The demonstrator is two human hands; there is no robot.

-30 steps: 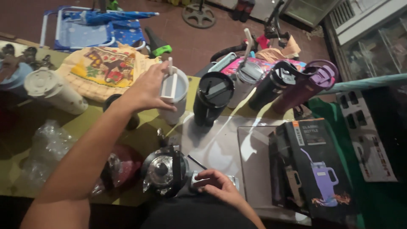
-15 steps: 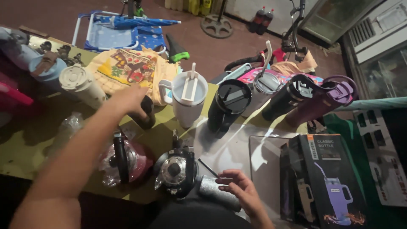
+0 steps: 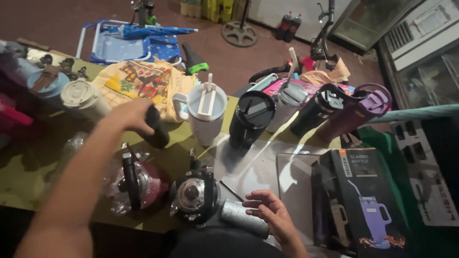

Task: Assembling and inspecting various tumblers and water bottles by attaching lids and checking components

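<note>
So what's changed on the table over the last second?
The left hand let go of the white tumbler, moved left and closed on a small dark bottle. The right hand stayed on the glittery cylinder; the other tumblers kept their places.

You had two hands in view, your left hand (image 3: 131, 117) and your right hand (image 3: 270, 215). On the tabletop (image 3: 28, 167) five tumblers stood in a row: one white (image 3: 205, 114), one black (image 3: 251, 119), one grey (image 3: 287, 102), another black (image 3: 320, 107), one purple (image 3: 356, 112). One beige cup (image 3: 83, 98) stood at the left. Two wrapped bottles (image 3: 138, 184) lay nearest you. One printed box (image 3: 368, 200) sat at the right. Two drink bottles (image 3: 289, 24) stood on the floor.
</note>
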